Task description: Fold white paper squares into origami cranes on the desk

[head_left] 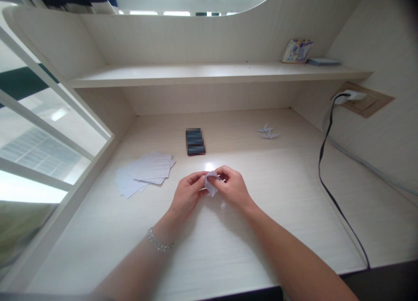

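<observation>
A small white piece of folded paper (212, 186) is held between both hands above the middle of the desk. My left hand (189, 190) pinches its left side, thumb on top. On the other side my right hand (234, 185) grips it, with the thumb at the paper's opening and the fingers curled behind. The paper looks partly opened into a pocket with a point facing me. Some fingertips are hidden behind it. To the left lies a loose stack of white paper sheets (152, 168). Two folded paper cranes (269, 134) rest at the back right.
A dark phone-like object (195, 142), blurred out, lies behind my hands. A black cable (321, 170) runs from a wall socket (367, 101) down the desk's right side. The shelf (196, 74) above holds a colourful packet (297, 51) and a flat pale item (323, 62).
</observation>
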`<state>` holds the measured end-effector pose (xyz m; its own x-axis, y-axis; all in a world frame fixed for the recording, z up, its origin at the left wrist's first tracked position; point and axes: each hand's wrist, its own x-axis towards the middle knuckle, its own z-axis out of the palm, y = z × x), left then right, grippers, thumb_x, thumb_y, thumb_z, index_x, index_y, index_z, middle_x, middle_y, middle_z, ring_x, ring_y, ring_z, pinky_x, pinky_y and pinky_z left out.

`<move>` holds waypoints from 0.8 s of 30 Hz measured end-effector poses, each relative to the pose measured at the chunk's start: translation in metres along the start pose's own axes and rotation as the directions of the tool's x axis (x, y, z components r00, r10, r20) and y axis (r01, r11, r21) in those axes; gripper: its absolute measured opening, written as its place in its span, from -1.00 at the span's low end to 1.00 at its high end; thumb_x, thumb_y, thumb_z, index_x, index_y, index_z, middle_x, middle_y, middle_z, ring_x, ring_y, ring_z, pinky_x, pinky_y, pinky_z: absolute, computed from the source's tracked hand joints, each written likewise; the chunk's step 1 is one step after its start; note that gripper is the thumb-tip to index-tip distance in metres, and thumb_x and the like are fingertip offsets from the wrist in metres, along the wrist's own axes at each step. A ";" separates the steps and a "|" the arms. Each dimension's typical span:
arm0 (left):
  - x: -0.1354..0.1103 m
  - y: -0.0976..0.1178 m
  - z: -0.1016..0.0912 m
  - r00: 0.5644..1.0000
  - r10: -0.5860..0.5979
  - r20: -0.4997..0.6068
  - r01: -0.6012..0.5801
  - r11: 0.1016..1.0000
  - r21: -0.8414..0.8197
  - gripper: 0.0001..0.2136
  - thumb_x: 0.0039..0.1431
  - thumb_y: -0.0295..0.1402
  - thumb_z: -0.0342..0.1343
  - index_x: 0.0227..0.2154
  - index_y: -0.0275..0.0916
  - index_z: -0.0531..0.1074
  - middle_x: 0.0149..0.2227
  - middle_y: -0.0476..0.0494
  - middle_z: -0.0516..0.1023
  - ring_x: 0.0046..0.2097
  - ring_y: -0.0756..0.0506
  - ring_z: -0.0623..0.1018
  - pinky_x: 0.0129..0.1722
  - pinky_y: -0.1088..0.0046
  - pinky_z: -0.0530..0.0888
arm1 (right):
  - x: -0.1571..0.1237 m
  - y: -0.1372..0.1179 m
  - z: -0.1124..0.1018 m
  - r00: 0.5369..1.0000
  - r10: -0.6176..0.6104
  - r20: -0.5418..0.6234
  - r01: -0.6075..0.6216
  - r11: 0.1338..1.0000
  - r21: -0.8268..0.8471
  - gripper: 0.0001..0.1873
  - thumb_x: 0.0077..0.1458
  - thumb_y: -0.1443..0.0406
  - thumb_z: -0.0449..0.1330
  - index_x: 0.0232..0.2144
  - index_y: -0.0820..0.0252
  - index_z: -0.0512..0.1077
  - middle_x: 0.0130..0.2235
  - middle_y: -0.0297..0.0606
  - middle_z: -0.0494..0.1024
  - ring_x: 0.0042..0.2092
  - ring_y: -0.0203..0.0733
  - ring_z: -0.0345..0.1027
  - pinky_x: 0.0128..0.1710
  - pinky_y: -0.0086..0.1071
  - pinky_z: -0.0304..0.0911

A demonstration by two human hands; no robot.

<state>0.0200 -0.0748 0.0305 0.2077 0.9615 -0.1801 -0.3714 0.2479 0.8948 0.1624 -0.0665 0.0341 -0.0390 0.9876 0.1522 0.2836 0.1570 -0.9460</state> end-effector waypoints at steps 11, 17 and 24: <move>0.001 -0.001 -0.002 1.000 0.022 0.011 -0.023 0.998 0.060 -0.73 -0.05 -0.30 0.23 -0.27 -0.33 0.50 -0.27 -0.23 0.53 -0.27 -0.06 0.48 -0.26 0.41 0.42 | 0.002 0.003 -0.002 0.999 0.005 0.032 -0.004 1.000 -0.004 -0.84 -0.05 0.23 0.16 -0.47 0.21 0.44 -0.49 -0.32 0.46 -0.45 -0.28 0.30 -0.46 -0.43 0.18; 0.004 0.001 -0.008 1.000 0.024 0.017 -0.026 0.997 0.077 -0.72 0.00 -0.30 0.19 -0.22 -0.34 0.48 -0.22 -0.28 0.52 -0.25 -0.09 0.49 -0.25 0.38 0.42 | 0.005 0.007 -0.002 0.988 0.024 0.155 -0.048 0.987 0.156 -0.79 -0.03 0.23 0.18 -0.33 0.22 0.49 -0.32 -0.22 0.54 -0.33 -0.19 0.39 -0.34 -0.37 0.26; 0.007 -0.006 -0.013 0.994 0.098 -0.039 -0.088 0.973 0.213 -0.70 -0.07 -0.33 0.23 -0.23 -0.33 0.49 -0.19 -0.29 0.54 -0.23 -0.11 0.51 -0.22 0.38 0.42 | 0.004 0.009 -0.001 0.993 0.041 0.109 -0.057 0.987 0.150 -0.78 0.03 0.24 0.14 -0.31 0.19 0.52 -0.28 -0.19 0.56 -0.28 -0.15 0.41 -0.30 -0.35 0.28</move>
<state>0.0120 -0.0681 0.0190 0.1343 0.9851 -0.1072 -0.1874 0.1315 0.9734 0.1661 -0.0609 0.0263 -0.1318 0.9880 0.0811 0.1383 0.0993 -0.9854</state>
